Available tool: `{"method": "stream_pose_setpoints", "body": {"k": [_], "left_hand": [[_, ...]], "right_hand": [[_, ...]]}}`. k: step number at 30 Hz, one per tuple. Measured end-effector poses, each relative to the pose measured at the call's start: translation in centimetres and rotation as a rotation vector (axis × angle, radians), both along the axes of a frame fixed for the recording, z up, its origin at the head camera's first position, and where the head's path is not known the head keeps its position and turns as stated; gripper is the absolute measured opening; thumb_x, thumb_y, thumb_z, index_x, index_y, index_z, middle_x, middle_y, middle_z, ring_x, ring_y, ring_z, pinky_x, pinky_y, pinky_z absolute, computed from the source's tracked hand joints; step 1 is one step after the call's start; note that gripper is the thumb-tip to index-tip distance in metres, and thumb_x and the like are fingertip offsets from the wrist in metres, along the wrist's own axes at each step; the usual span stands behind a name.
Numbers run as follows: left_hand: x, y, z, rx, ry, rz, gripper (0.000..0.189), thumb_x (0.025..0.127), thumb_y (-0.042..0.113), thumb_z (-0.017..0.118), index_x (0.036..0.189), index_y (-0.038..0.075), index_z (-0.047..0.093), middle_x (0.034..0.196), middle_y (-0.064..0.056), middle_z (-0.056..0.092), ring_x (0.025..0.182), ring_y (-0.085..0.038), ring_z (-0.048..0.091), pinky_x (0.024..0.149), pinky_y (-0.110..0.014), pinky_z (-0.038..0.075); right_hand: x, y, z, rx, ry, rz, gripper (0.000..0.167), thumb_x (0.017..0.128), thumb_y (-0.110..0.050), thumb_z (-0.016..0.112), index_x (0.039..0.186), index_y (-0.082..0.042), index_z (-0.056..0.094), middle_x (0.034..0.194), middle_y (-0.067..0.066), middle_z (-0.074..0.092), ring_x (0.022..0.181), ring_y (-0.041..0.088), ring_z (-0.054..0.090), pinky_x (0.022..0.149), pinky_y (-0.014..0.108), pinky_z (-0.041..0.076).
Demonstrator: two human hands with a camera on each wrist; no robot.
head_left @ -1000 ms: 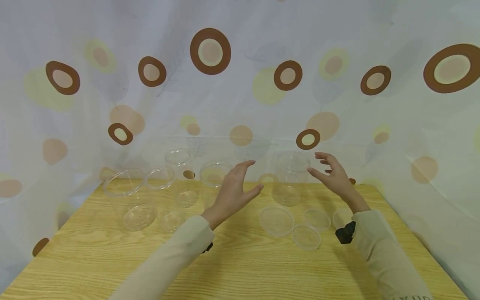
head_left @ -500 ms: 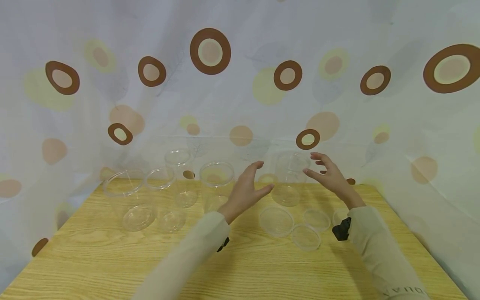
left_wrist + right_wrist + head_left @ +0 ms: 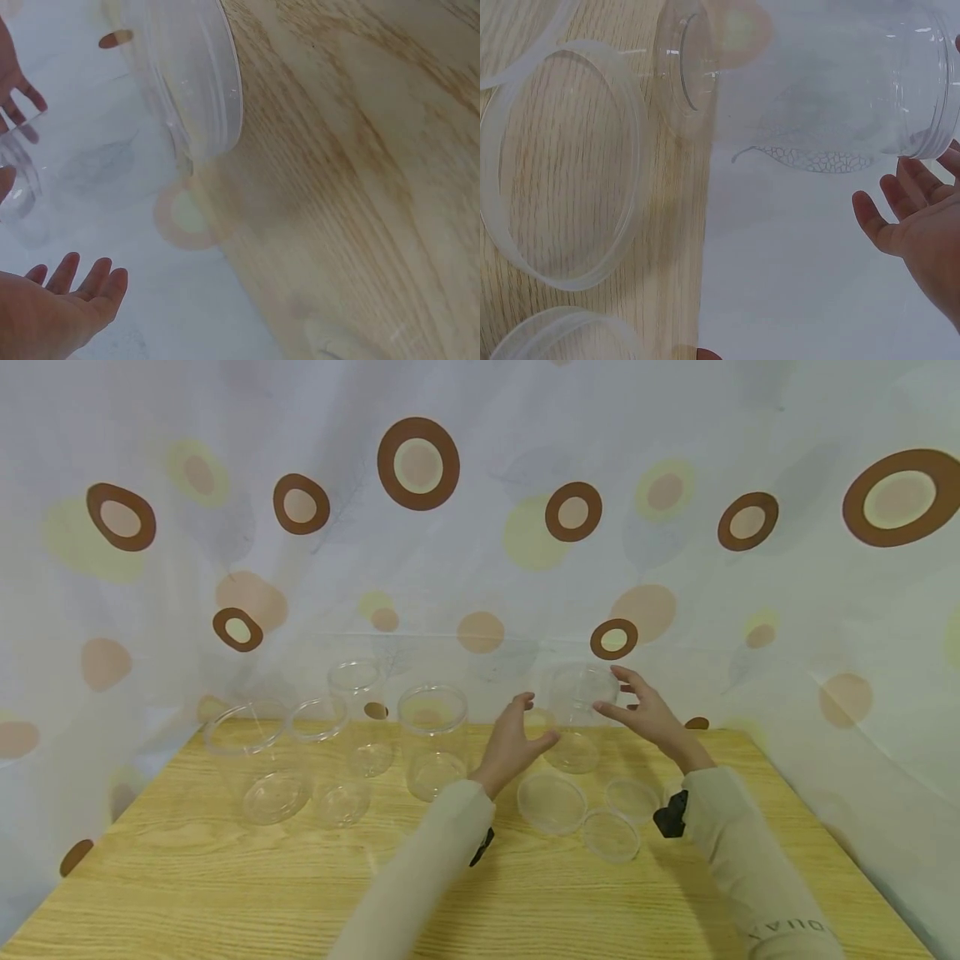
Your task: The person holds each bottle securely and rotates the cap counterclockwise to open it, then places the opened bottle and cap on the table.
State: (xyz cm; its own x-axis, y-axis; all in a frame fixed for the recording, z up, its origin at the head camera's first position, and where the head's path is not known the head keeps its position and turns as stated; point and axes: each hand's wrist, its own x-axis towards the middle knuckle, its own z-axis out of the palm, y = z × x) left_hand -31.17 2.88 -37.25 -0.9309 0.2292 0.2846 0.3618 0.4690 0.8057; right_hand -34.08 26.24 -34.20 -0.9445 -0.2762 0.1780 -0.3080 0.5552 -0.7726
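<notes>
A clear plastic jar (image 3: 576, 752) stands upright at the back right of the table, its mouth open. My right hand (image 3: 645, 714) is at the right of its upper part, thumb and fingers spread and softly bent. In the right wrist view the fingertips are right at the threaded rim of the jar (image 3: 817, 90). To the jar's left my left hand (image 3: 513, 747) reaches up with thumb and fingers apart, holding nothing. The left wrist view shows the left hand (image 3: 60, 315) with its fingers loosely bent. In front of the jar lie clear round lids (image 3: 551, 803).
Several more clear open jars stand on the left half of the wooden table (image 3: 225, 893), among them a wide one (image 3: 276, 797), a tall narrow one (image 3: 371, 760) and one (image 3: 435, 777) near the middle. A patterned cloth (image 3: 480, 552) hangs behind the table.
My left hand has moved right, from in front of the middle jar to the left side of the right-hand jar. My right hand has moved left, closer to that jar's rim.
</notes>
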Motion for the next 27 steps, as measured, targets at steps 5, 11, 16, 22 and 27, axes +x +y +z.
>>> {"method": "stream_pose_setpoints", "body": {"k": [5, 11, 16, 22, 27], "left_hand": [[-0.4, 1.0, -0.5, 0.015, -0.062, 0.016, 0.073, 0.084, 0.031, 0.066, 0.142, 0.010, 0.027, 0.140, -0.011, 0.040, 0.129, -0.028, 0.039, 0.102, -0.043, 0.037], [-0.7, 2.1, -0.9, 0.039, -0.123, 0.030, 0.076, 0.083, 0.030, 0.067, 0.144, 0.012, 0.024, 0.142, -0.011, 0.038, 0.130, -0.028, 0.038, 0.103, -0.044, 0.036], [-1.1, 2.9, -1.3, 0.014, -0.122, 0.039, 0.078, 0.083, 0.031, 0.067, 0.144, 0.011, 0.023, 0.142, -0.013, 0.038, 0.129, -0.029, 0.039, 0.102, -0.043, 0.038], [-1.2, 3.1, -1.5, 0.026, -0.139, 0.048, 0.078, 0.084, 0.028, 0.066, 0.145, 0.010, 0.021, 0.142, -0.013, 0.038, 0.129, -0.029, 0.039, 0.102, -0.044, 0.037], [-1.1, 3.2, -1.7, 0.038, -0.129, 0.022, 0.078, 0.085, 0.027, 0.066, 0.145, 0.009, 0.020, 0.143, -0.014, 0.036, 0.130, -0.029, 0.037, 0.103, -0.045, 0.036]], "right_hand": [[-0.1, 0.0, -0.2, -0.001, -0.014, 0.000, 0.082, 0.087, -0.038, 0.060, 0.147, -0.012, 0.011, 0.151, 0.018, 0.012, 0.134, 0.042, 0.020, 0.102, 0.059, 0.027], [0.0, 0.0, -0.3, -0.005, -0.029, -0.016, 0.083, 0.087, -0.039, 0.060, 0.147, -0.012, 0.011, 0.151, 0.017, 0.011, 0.133, 0.041, 0.021, 0.097, 0.059, 0.034], [-0.1, -0.1, -0.3, -0.017, -0.035, -0.016, 0.086, 0.085, -0.040, 0.062, 0.147, -0.011, 0.008, 0.151, 0.017, 0.010, 0.133, 0.040, 0.020, 0.097, 0.058, 0.034], [-0.2, -0.3, -0.4, -0.019, -0.066, 0.006, 0.089, 0.086, -0.040, 0.061, 0.147, -0.010, 0.005, 0.151, 0.017, 0.004, 0.134, 0.041, 0.016, 0.099, 0.060, 0.031], [-0.1, -0.3, -0.3, -0.034, -0.072, 0.001, 0.089, 0.085, -0.039, 0.062, 0.147, -0.010, 0.006, 0.150, 0.018, 0.011, 0.135, 0.040, 0.017, 0.099, 0.060, 0.031]]}}
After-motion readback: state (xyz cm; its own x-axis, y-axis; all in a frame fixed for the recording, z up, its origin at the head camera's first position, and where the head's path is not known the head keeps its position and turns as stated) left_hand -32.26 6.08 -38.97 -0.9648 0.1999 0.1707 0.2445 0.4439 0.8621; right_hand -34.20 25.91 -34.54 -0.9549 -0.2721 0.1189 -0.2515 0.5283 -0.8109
